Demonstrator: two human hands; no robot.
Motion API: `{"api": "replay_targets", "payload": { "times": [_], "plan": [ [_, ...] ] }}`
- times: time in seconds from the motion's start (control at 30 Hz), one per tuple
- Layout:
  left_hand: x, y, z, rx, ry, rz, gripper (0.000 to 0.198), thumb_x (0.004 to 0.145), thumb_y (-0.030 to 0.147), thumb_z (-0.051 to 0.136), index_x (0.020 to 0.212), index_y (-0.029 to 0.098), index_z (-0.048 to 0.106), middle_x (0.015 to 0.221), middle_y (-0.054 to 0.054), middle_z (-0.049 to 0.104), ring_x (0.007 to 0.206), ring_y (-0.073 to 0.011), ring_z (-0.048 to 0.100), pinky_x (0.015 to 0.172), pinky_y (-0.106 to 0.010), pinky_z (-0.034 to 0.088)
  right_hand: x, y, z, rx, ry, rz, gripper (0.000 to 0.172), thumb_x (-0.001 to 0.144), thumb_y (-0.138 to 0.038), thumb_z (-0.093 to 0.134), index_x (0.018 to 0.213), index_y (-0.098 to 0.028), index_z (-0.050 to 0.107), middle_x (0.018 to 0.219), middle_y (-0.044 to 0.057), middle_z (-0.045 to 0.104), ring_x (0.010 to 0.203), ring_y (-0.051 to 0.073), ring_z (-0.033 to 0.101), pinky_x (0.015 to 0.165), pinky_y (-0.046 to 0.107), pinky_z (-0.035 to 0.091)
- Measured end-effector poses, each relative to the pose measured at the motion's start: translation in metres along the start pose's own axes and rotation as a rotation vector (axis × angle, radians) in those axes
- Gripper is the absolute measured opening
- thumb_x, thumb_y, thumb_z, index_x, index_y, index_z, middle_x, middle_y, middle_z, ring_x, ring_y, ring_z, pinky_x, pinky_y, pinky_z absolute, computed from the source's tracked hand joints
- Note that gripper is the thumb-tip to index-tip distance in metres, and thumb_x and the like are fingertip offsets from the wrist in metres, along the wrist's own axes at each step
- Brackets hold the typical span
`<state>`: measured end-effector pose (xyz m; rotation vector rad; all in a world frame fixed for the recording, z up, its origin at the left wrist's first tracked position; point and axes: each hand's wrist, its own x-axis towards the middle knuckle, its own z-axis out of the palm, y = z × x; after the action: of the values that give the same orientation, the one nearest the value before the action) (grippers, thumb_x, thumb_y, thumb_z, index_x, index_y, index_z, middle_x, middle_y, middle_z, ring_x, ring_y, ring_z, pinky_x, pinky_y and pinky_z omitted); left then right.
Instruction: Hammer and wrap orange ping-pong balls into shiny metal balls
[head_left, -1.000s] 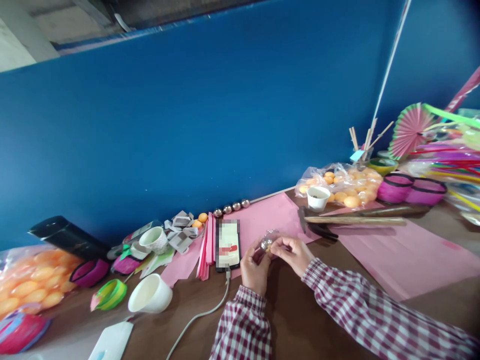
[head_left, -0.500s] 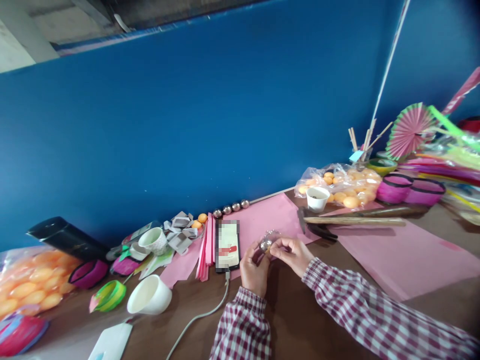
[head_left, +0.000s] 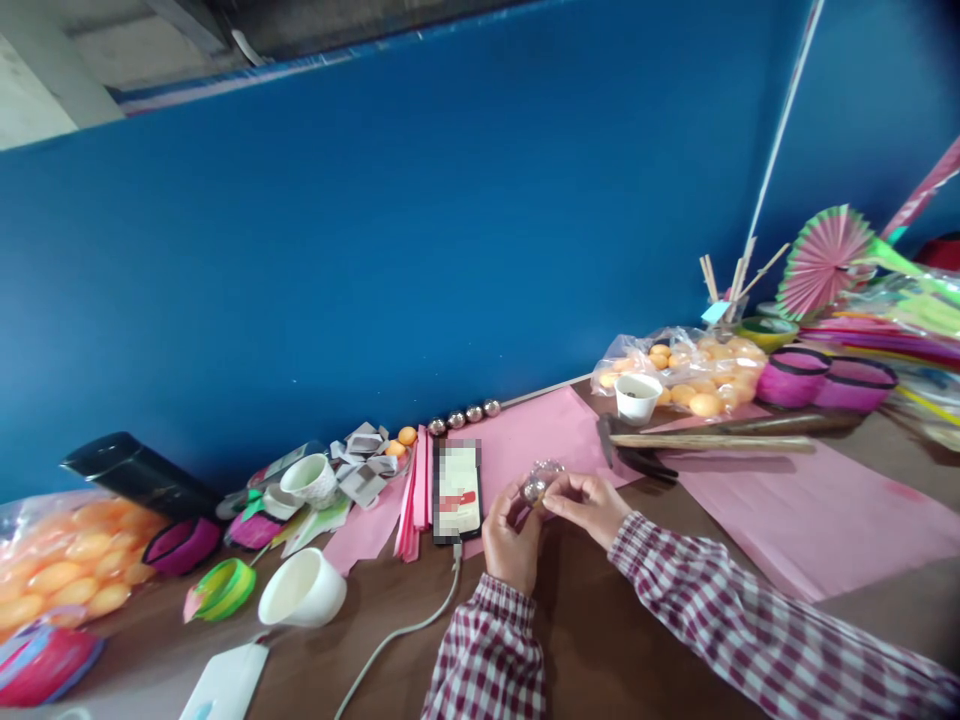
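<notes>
My left hand (head_left: 511, 540) is curled around a shiny silver ball (head_left: 534, 489), with its fingers closed on it. On the ball's right side, my right hand (head_left: 589, 508) has thumb and forefinger pinched together; whatever sits between those fingertips is too small to make out. A cluster of small shiny pieces (head_left: 553, 467) lies just behind the ball on pink paper (head_left: 536, 430). Left of my hands rests a phone (head_left: 457, 490), plugged into a white cable. Several similar silver balls (head_left: 474, 412) stand in a row by the blue wall.
Right of my hands lies a hammer (head_left: 712, 441) with a wooden handle. A white cup (head_left: 638, 400) stands before a plastic bag of orange balls (head_left: 724, 365). On the left are a white bowl (head_left: 304, 590), a green tape roll (head_left: 223, 590) and another bag of orange balls (head_left: 67, 560).
The whole view has shifted very slightly to the right. Both hands keep nearly the same pose at the silver ball.
</notes>
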<state>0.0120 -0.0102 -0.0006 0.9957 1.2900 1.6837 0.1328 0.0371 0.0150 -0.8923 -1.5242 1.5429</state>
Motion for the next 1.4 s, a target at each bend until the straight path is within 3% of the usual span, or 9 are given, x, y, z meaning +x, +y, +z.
{"api": "replay_targets", "payload": {
  "times": [0.17, 0.3, 0.5, 0.87, 1.23, 1.4],
  "plan": [
    [-0.0008, 0.0014, 0.0009, -0.014, -0.014, -0.013, 0.041, 0.061, 0.011, 0.062, 0.102, 0.016, 0.059, 0.101, -0.01, 0.064, 0.093, -0.0222, 0.061, 0.076, -0.033, 0.051, 0.0003, -0.0012, -0.0008, -0.03, 0.001, -0.007, 0.023, 0.063, -0.038, 0.064, 0.067, -0.016, 0.059, 0.091, 0.005, 0.064, 0.085, 0.019, 0.06, 0.073, 0.032, 0.049],
    [-0.0005, 0.0, -0.0001, 0.008, -0.01, 0.005, 0.04, 0.063, 0.011, 0.061, 0.102, 0.015, 0.059, 0.103, -0.011, 0.063, 0.093, -0.0221, 0.061, 0.078, -0.033, 0.05, 0.0001, -0.0025, -0.001, -0.063, 0.014, -0.039, 0.024, 0.064, -0.039, 0.065, 0.067, -0.015, 0.062, 0.101, 0.009, 0.063, 0.097, 0.023, 0.056, 0.083, 0.035, 0.045],
    [-0.0009, 0.0026, 0.0001, 0.011, -0.009, 0.018, 0.039, 0.063, 0.014, 0.063, 0.101, 0.014, 0.059, 0.102, -0.011, 0.064, 0.093, -0.0218, 0.061, 0.077, -0.032, 0.051, -0.0008, -0.0046, -0.0006, -0.116, 0.014, -0.071, 0.025, 0.067, -0.04, 0.062, 0.068, -0.015, 0.064, 0.096, 0.01, 0.064, 0.104, 0.023, 0.052, 0.089, 0.036, 0.04],
    [-0.0013, 0.0052, 0.0014, 0.002, -0.004, 0.002, 0.04, 0.062, 0.015, 0.064, 0.101, 0.015, 0.059, 0.1, -0.01, 0.065, 0.092, -0.0214, 0.061, 0.079, -0.032, 0.05, -0.0006, -0.0031, -0.0023, -0.109, -0.025, -0.053, 0.029, 0.068, -0.044, 0.061, 0.068, -0.015, 0.062, 0.104, 0.009, 0.061, 0.1, 0.022, 0.055, 0.088, 0.035, 0.04],
    [-0.0014, 0.0047, 0.0016, -0.029, -0.02, -0.018, 0.04, 0.063, 0.014, 0.063, 0.102, 0.014, 0.058, 0.102, -0.01, 0.064, 0.093, -0.0215, 0.061, 0.079, -0.033, 0.05, 0.0004, 0.0011, -0.0022, -0.117, -0.013, -0.097, 0.023, 0.069, -0.037, 0.061, 0.067, -0.015, 0.061, 0.094, 0.008, 0.064, 0.103, 0.022, 0.052, 0.088, 0.034, 0.039],
    [-0.002, 0.0053, 0.001, -0.035, -0.037, -0.015, 0.04, 0.064, 0.012, 0.061, 0.104, 0.014, 0.057, 0.102, -0.01, 0.064, 0.093, -0.021, 0.061, 0.079, -0.032, 0.05, 0.001, 0.0028, -0.0017, -0.097, -0.019, -0.068, 0.024, 0.069, -0.038, 0.061, 0.068, -0.014, 0.06, 0.106, 0.01, 0.059, 0.097, 0.021, 0.055, 0.086, 0.033, 0.041]
  ]
}}
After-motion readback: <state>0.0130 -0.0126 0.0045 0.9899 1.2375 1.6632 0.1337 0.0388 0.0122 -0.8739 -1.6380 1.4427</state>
